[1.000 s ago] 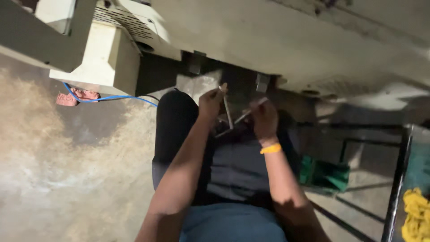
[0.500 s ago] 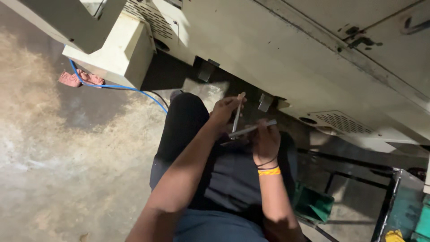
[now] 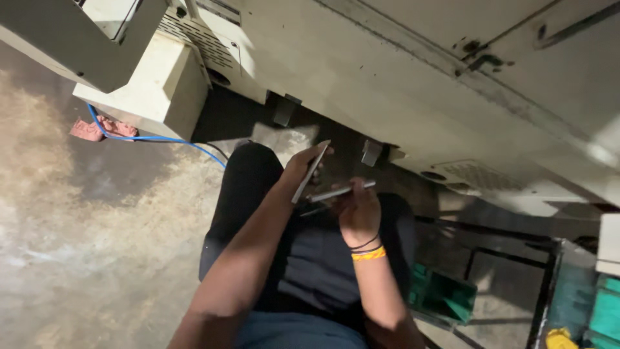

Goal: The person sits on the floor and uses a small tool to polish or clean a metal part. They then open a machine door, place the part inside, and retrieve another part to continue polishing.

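1. Left hand (image 3: pixel 302 169) raised over the lap, fingers curled shut around a flat metal strip (image 3: pixel 310 172); strip angled up and to the right, upper tip just beside the dark gap under the machine.
2. Right hand (image 3: pixel 359 208) just to the right of it, fingers (image 3: pixel 349 194) closed on a thin metal rod (image 3: pixel 342 191); rod lying nearly level, far end poking out to the right past the knuckles.
3. Strip and rod close together, lower end of the strip near the left end of the rod; touching or not, cannot tell in this light.
4. Yellow band (image 3: pixel 369 254) and dark bands round the right wrist.
5. Both hands held above dark trousers (image 3: pixel 310 258), knees pointing toward the machine.
6. Big cream machine housing (image 3: pixel 400 84) filling the far side, vent grilles along it, a boxy cream block (image 3: pixel 145 90) jutting out at far left.
7. Blue cable (image 3: pixel 155 137) running from under that block across the concrete floor (image 3: pixel 90 245), a reddish rag (image 3: pixel 97 129) lying at its left end.
8. Green crate (image 3: pixel 445 297) low on the right, beside a dark metal frame (image 3: pixel 510 258).
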